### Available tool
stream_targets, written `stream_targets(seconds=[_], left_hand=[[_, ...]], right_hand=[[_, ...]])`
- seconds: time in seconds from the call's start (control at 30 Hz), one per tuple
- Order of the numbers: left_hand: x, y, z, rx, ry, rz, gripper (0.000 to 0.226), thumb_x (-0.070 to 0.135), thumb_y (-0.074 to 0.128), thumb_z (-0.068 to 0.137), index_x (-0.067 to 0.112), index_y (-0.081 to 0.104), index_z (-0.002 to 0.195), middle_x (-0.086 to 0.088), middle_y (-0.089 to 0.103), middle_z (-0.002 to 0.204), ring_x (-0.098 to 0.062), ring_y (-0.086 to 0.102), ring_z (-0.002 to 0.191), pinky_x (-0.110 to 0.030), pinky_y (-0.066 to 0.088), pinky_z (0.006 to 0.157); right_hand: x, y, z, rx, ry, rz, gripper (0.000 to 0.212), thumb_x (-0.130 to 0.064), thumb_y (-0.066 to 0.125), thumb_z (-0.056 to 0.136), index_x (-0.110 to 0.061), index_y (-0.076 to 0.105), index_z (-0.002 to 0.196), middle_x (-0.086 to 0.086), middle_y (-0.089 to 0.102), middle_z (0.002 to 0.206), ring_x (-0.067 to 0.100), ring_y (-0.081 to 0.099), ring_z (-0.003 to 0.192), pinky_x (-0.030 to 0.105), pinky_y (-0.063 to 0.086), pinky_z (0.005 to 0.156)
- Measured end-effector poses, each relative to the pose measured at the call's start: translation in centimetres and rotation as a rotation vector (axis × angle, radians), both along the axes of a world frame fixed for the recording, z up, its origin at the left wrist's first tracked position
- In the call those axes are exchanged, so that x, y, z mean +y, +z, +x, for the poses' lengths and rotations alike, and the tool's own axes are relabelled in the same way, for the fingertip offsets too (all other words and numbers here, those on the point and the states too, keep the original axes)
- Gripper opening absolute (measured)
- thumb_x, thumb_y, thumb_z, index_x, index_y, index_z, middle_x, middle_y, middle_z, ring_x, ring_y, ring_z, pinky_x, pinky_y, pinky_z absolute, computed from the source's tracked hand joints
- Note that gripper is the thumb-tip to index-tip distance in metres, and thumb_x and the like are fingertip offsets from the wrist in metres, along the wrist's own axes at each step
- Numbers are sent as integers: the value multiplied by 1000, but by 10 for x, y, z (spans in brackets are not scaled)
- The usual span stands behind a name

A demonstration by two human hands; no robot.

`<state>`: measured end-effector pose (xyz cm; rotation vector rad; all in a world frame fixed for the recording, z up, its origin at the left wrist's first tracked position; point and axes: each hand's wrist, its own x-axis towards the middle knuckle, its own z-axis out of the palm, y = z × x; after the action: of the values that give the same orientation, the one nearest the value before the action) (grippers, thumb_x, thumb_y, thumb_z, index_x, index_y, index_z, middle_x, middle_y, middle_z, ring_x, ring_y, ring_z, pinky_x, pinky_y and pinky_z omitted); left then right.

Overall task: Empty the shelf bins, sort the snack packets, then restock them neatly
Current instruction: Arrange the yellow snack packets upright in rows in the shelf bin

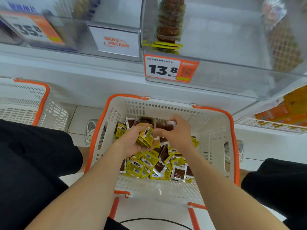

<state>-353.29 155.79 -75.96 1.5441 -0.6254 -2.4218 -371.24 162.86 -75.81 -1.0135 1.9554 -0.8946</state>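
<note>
From the head camera, looking straight down: both hands are over the white basket (214,130) with the orange rim, which sits on the floor between the person's knees, right against the foot of the shelving.

The left hand (131,141) is palm-up, fingers curled round a stack of yellow packets (147,135), thumb lying along the near side, so that's a firm grip on the bundle. The right hand (177,131) is just beside it, back of the hand to the camera, fingers bent over and closed on a few brown packets (167,125) with white sealed edges poking out past the fingertips. The two hands are touching or all but touching at the thumbs; I can't tell which.

Below them, the loose packets (156,165) lie heaped on the basket floor, yellow ones and clear-fronted brown ones mixed together, facing every which way.

Up top, the clear shelf bin (224,52) holds one row of packets (171,22) standing on edge along its left wall, with a price tag (166,69) reading 13.8 on its front. The bin to its left shows a white sign (116,42) with orange writing.

Off to the left, a second basket (25,100) stands on the floor, and a pale sneaker (90,131) peeks out beside the main basket.
</note>
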Motion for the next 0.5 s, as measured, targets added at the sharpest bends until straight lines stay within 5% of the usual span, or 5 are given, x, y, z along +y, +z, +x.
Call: stream_targets(seconds=[0.13, 0.2, 0.33, 0.5], left_hand=[[-6, 31, 0, 90, -12, 1, 42, 44, 61, 102, 9, 74, 120, -19, 74, 113, -33, 72, 87, -40, 61, 72], [-11, 45, 4, 137, 7, -41, 32, 28, 68, 97, 8, 72, 121, -22, 73, 116, -32, 71, 86, -44, 62, 79], [-19, 69, 9, 193, -14, -147, 55, -1, 73, 82, 11, 59, 134, -25, 70, 124, -39, 73, 102, -56, 63, 83], [-31, 101, 9, 181, -52, -240, 49, -12, 57, 92, 16, 63, 131, -22, 71, 125, -40, 75, 99, -49, 64, 67]], right_hand=[[-14, 50, 2, 290, 439, -41, 57, -44, 94, 66, -27, 41, 76, -7, 54, 68, 10, 46, 62, 40, 41, 58], [-23, 74, 1, 360, 589, -78, 53, -39, 94, 69, -27, 43, 78, -6, 57, 71, 12, 47, 64, 42, 44, 61], [-28, 100, -10, 560, 806, -111, 32, -43, 84, 80, -34, 68, 106, -9, 75, 92, 16, 67, 84, 39, 57, 77], [-30, 134, -30, 627, 744, -65, 24, -29, 64, 97, -34, 71, 120, -11, 75, 115, 19, 69, 107, 42, 57, 91]])
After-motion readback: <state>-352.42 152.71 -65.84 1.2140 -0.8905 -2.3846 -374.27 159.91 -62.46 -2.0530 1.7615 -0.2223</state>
